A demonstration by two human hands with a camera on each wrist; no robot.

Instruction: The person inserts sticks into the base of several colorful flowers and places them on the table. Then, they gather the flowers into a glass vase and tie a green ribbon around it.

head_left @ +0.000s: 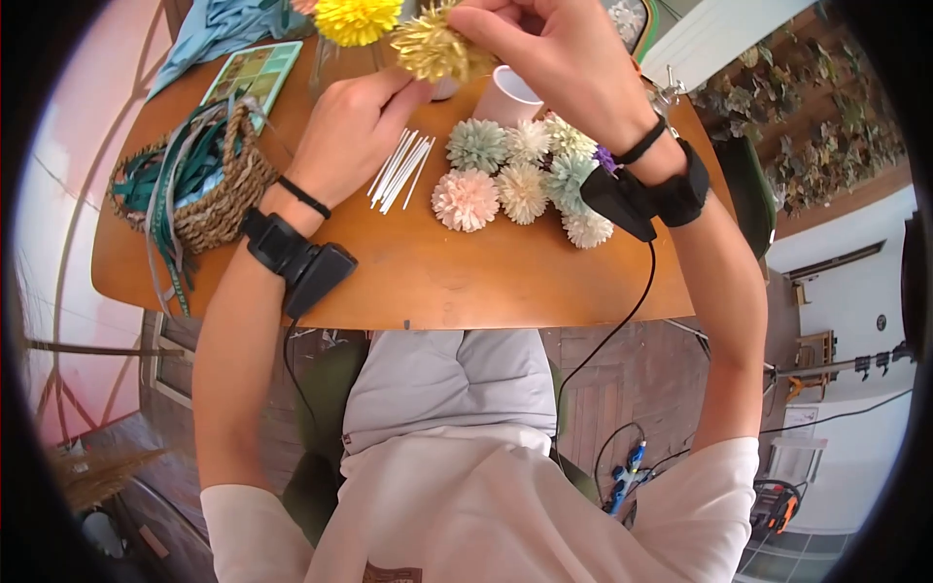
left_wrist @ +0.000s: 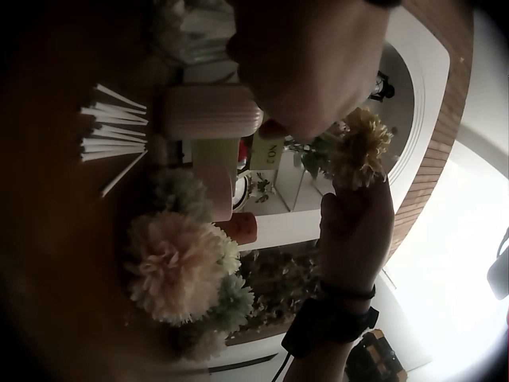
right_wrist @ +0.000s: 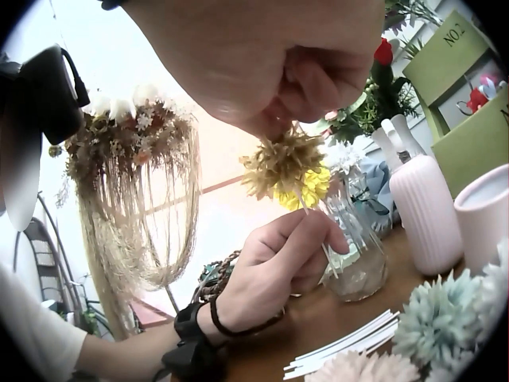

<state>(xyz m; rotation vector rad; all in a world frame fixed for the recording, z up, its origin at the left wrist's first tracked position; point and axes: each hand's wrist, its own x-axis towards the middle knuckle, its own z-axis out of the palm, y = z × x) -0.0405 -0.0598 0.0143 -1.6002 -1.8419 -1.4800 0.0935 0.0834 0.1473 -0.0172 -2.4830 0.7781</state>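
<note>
A gold artificial flower head is held up over the far part of the table. My right hand pinches it from above, fingertips at its petals. Below the bloom, my left hand pinches a thin white stick between thumb and forefinger. The stick's upper end reaches the flower's underside; its tip is hidden there. On the table, several loose white sticks lie in a bunch near my left hand. Beside them is a cluster of pastel flower heads, with a pink one in front.
A woven basket of ribbons stands at the left, with a green book behind it. At the back are a yellow flower, a glass vase, a ribbed pale pink bottle and a pink cup.
</note>
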